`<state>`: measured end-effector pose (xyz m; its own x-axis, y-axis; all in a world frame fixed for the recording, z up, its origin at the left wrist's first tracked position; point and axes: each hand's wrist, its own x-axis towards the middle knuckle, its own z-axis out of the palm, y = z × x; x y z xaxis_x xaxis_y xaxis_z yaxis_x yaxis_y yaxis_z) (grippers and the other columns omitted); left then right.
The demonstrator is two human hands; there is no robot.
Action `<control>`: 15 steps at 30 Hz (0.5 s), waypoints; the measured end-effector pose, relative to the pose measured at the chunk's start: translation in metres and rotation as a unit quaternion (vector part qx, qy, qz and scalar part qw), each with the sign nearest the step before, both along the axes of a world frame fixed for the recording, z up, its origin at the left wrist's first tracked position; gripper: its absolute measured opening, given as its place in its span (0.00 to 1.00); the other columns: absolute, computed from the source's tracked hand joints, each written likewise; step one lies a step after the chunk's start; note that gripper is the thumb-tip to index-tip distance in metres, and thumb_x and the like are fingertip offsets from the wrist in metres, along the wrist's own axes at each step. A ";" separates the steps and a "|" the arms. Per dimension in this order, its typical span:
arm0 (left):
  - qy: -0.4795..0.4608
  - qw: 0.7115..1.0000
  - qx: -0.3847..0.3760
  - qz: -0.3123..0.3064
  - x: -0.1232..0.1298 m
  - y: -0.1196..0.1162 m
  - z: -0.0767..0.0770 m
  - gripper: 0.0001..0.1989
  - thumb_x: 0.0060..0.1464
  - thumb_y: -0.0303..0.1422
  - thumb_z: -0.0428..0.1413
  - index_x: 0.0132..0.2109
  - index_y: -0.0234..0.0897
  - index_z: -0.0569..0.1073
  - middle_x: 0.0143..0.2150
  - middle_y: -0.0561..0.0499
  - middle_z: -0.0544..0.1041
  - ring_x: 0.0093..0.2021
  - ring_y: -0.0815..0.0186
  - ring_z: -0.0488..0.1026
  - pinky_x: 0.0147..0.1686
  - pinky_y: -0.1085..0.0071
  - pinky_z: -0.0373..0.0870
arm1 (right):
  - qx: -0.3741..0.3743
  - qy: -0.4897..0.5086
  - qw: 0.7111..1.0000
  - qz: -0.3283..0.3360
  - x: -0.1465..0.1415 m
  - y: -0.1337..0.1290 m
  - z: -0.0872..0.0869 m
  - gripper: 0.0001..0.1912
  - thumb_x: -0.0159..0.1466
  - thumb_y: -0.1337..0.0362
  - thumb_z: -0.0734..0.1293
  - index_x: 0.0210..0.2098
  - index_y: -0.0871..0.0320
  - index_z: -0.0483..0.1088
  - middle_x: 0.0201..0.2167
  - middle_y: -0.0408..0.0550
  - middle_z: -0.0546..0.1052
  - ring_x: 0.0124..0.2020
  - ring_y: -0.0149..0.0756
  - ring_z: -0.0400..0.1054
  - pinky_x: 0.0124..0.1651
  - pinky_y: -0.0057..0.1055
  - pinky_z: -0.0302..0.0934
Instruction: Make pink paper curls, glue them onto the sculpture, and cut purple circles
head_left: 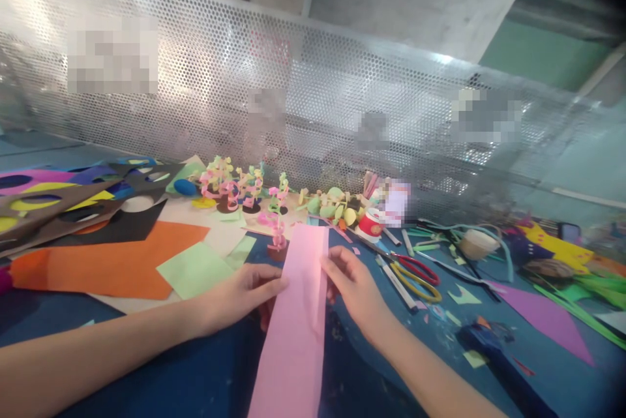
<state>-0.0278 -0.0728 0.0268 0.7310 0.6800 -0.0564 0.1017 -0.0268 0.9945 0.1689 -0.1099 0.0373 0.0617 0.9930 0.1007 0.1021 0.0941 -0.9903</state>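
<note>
Perforated metal screen [205,79] stands along the far edge of the blue desk [215,372]. An orange sheet [107,268] lies toward the desk's left edge. Over the middle, a long pink strip [296,327] is held up, its lower end running out of view at the near edge. The left hand [257,291] has its thumb on the strip's left side, fingers partly hidden; the right hand [355,287] pinches the right side, thumb against fingertips. Near the far edge sits a red can [370,225].
</note>
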 end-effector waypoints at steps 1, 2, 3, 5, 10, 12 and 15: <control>0.008 1.000 0.007 0.005 0.000 0.000 -0.001 0.18 0.54 0.46 0.50 0.29 0.35 0.68 0.22 0.54 0.71 0.22 0.68 0.70 0.24 0.73 0.66 | 0.010 -0.017 1.000 -0.002 0.000 -0.001 0.001 0.15 0.58 0.52 0.65 0.27 0.56 0.59 0.16 0.34 0.63 0.15 0.25 0.58 0.18 0.23 0.54; 0.014 1.000 0.013 0.010 0.001 0.001 -0.003 0.18 0.54 0.46 0.50 0.27 0.35 0.68 0.21 0.54 0.70 0.22 0.68 0.70 0.24 0.73 0.66 | 0.019 -0.034 0.999 -0.006 -0.001 -0.001 0.002 0.15 0.58 0.52 0.64 0.27 0.56 0.58 0.16 0.34 0.63 0.15 0.25 0.58 0.18 0.24 0.54; 0.017 1.000 0.016 0.014 0.001 0.001 -0.004 0.19 0.54 0.47 0.50 0.27 0.35 0.68 0.20 0.54 0.70 0.22 0.67 0.70 0.24 0.73 0.67 | 0.026 -0.047 0.999 -0.010 0.000 -0.001 0.002 0.16 0.58 0.52 0.64 0.26 0.55 0.57 0.16 0.34 0.63 0.15 0.26 0.58 0.19 0.24 0.54; 0.015 1.000 0.016 0.018 0.002 0.002 -0.004 0.19 0.53 0.47 0.50 0.27 0.35 0.69 0.21 0.54 0.71 0.22 0.67 0.70 0.24 0.73 0.68 | 0.024 -0.050 0.998 -0.018 0.001 0.000 0.001 0.16 0.58 0.51 0.64 0.25 0.55 0.57 0.15 0.34 0.63 0.15 0.26 0.58 0.19 0.25 0.54; -0.010 0.999 -0.001 0.038 0.004 0.002 -0.004 0.18 0.53 0.46 0.51 0.27 0.35 0.71 0.21 0.54 0.72 0.22 0.69 0.69 0.24 0.73 0.68 | -0.022 -0.029 0.999 0.001 0.003 0.001 -0.002 0.17 0.58 0.48 0.62 0.25 0.55 0.59 0.16 0.36 0.64 0.17 0.28 0.60 0.19 0.25 0.55; -0.040 0.996 -0.023 0.081 0.004 0.003 -0.005 0.16 0.53 0.44 0.52 0.29 0.35 0.72 0.23 0.53 0.73 0.23 0.69 0.70 0.25 0.73 0.68 | -0.057 -0.017 0.997 0.046 0.003 -0.001 -0.001 0.19 0.60 0.46 0.59 0.25 0.56 0.62 0.18 0.38 0.66 0.19 0.30 0.62 0.21 0.26 0.57; -0.083 0.985 -0.039 0.146 0.004 0.005 -0.007 0.14 0.53 0.43 0.53 0.36 0.35 0.73 0.26 0.53 0.73 0.26 0.69 0.70 0.26 0.73 0.69 | -0.085 -0.015 0.987 0.137 0.000 -0.005 0.001 0.18 0.60 0.48 0.60 0.28 0.57 0.64 0.22 0.40 0.68 0.23 0.30 0.64 0.25 0.27 0.60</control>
